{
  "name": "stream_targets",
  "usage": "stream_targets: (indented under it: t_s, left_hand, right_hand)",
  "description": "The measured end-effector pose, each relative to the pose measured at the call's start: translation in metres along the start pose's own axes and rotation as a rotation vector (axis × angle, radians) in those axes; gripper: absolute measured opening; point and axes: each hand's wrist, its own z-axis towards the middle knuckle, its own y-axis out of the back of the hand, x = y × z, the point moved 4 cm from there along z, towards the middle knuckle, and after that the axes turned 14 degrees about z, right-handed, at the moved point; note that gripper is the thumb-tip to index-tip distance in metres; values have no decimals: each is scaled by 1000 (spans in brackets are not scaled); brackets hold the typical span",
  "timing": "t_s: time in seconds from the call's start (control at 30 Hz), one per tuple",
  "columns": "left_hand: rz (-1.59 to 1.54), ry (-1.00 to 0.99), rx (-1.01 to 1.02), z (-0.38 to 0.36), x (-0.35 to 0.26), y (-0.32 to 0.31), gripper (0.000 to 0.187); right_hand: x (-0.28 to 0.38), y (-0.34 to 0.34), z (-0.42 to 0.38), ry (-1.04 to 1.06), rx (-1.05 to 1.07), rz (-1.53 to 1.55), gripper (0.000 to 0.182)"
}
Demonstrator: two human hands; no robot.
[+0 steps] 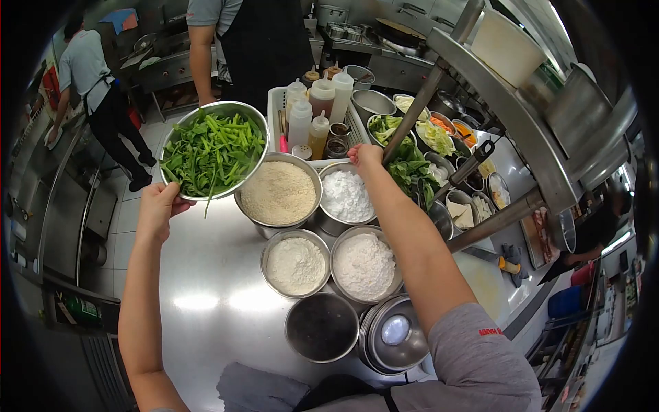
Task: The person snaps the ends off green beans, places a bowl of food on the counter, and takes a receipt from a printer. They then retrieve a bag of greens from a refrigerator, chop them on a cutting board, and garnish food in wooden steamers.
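Observation:
My left hand [163, 206] grips the rim of a steel bowl [259, 122] heaped with chopped leafy greens [213, 151], thumb on top. The bowl is tilted toward me at the counter's left side. My right hand [365, 156] reaches across to the near right corner of a white plastic basket [278, 103]; its fingers are curled closed, and what they hold, if anything, is hidden. Just below that hand stands a bowl of white powder [345, 196]. Beside it is a larger bowl of beige crumbs [278, 192].
Two more flour bowls [296, 266] [364, 268], a dark-bottomed bowl [322, 327] and stacked steel bowls [395, 329] stand nearer me. Squeeze bottles [341, 96] fill the basket. A metal shelf post [425, 96] rises at right beside vegetable containers [436, 137]. Two people [264, 55] [96, 82] stand beyond.

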Motion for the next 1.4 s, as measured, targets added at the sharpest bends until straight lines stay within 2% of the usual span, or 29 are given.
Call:
stream_targets:
  t_s: [0.13, 0.33, 0.57, 0.67, 0.83, 0.93, 0.97, 1.03, 1.07, 1.13, 1.17, 1.23, 1.3, 1.37, 1.4]
  left_hand:
    - [4, 0, 15, 10, 0, -12, 20]
    - [-12, -36, 40, 26, -9, -34, 20]
    - [-52, -65, 44, 29, -18, -46, 20]
    - [-44, -69, 48, 36, -17, -50, 19]
    - [-56, -84, 46, 58, -16, -62, 18]
    - [-47, -98, 56, 59, -25, -72, 20]
    - [-45, -96, 56, 60, -27, -74, 21]
    - [-56, -90, 61, 59, -30, -78, 22]
    - [-58, -81, 76, 59, -32, -78, 23]
    - [-73, -79, 75, 60, -31, -78, 23]
    - [-90, -76, 86, 60, -31, -77, 23]
    - [-86, -69, 86, 61, -29, -73, 24]
    - [-108, -44, 78, 62, -25, -70, 23]
    - [-122, -21, 57, 69, -16, -64, 23]
    - [-135, -1, 31, 73, -10, -60, 23]
  right_hand:
    - [-4, 4, -18, -42, -133, 182, 15]
    - [-6, 9, -18, 23, -142, 369, 15]
    - [-11, 11, -19, 19, -153, 410, 18]
    - [-9, 13, -14, -18, -131, 470, 17]
    - [44, -28, -48, -37, 156, 603, 10]
    - [84, -72, -90, 11, 402, 469, 13]
    - [89, -84, -104, 11, 415, 469, 13]
    - [98, -114, -137, 196, 658, 162, 18]
    - [94, -123, -143, 196, 669, 163, 18]
    - [93, -143, -159, 639, 789, -425, 21]
    - [93, -147, -161, 640, 797, -422, 21]
    - [100, -153, -173, 901, 829, -551, 21]
    - [108, -148, -171, 814, 789, -443, 20]
    - [119, -129, -157, 583, 589, -115, 19]
    - [119, -118, -142, 552, 545, -76, 18]
